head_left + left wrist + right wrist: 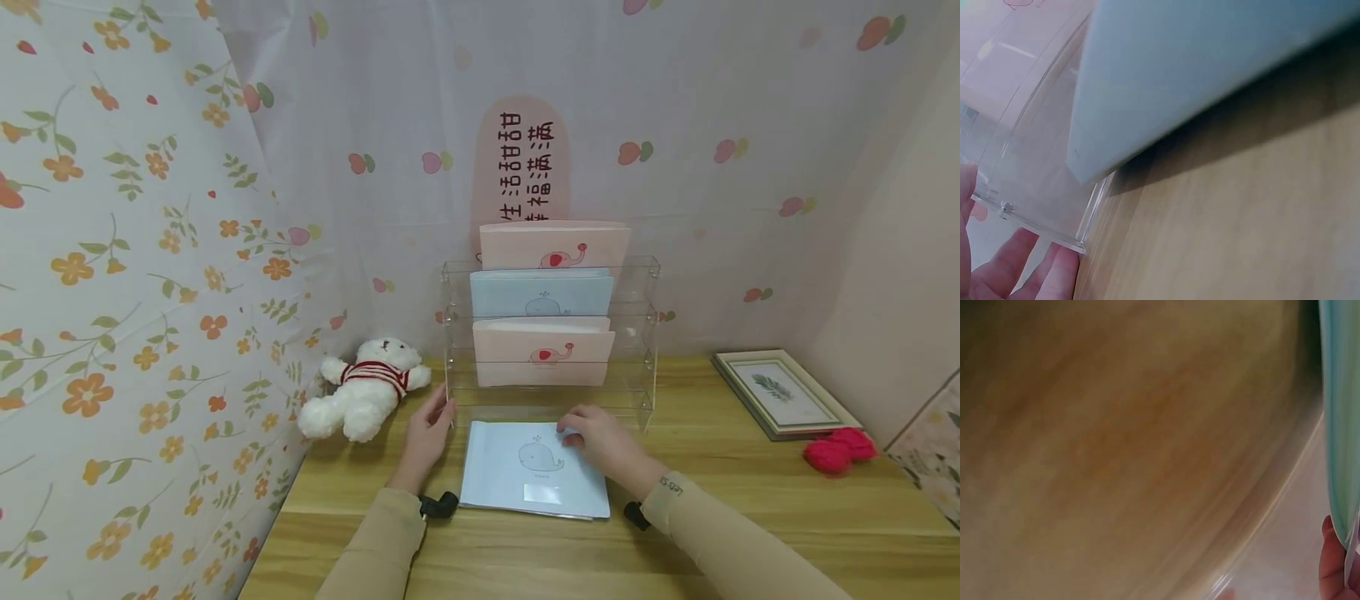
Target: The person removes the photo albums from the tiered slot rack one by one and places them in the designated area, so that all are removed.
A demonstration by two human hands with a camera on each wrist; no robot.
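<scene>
A clear acrylic rack (pixel 651 367) stands on the wooden table with folders in its tiers. My left hand (pixel 429 429) grips the lower front of its left side panel (pixel 1041 232), the thumb on one side and fingers on the other in the left wrist view. A light-blue folder (pixel 495 467) with a whale drawing and a small white label is in front of the rack's base. My right hand (pixel 600 437) pinches its upper right edge. In the left wrist view one corner of this folder overhangs the table with a shadow below. The right wrist view catches only fingertips (pixel 1332 569) at the folder's edge.
Above sit a pink elephant folder (pixel 510 358), a blue whale folder (pixel 498 292) and another pink folder (pixel 506 246). A white teddy bear (pixel 367 392) lies left of the rack. Right are a picture frame (pixel 780 396) and a bright pink item (pixel 840 450). Patterned curtains hang behind.
</scene>
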